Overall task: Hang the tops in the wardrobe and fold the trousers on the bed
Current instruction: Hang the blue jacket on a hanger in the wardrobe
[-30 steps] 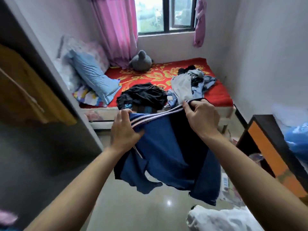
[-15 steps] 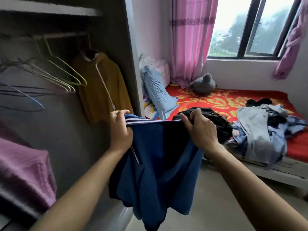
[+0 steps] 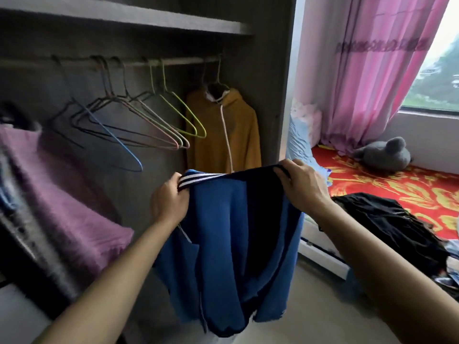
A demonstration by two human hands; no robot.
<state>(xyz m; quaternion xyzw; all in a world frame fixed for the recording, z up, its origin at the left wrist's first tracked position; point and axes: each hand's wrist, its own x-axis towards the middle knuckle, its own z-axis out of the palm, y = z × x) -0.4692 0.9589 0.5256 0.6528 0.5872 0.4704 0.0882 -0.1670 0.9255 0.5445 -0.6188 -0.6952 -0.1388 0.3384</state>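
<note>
Soft window (image 3: 444, 58) daylight, dim wardrobe (image 3: 149, 40), blurred left edge

Bare forearms (image 3: 116, 276), left hand (image 3: 169, 204), right hand (image 3: 304, 188).

Hanging: roughly six bare wire hangers (image 3: 159, 135), one mustard-yellow hooded top (image 3: 244, 135). Being held up: one blue striped-collar top (image 3: 218, 232).

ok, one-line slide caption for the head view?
The left hand and right hand hold a blue top before a wardrobe rail of empty hangers and a mustard hoodie.
</note>
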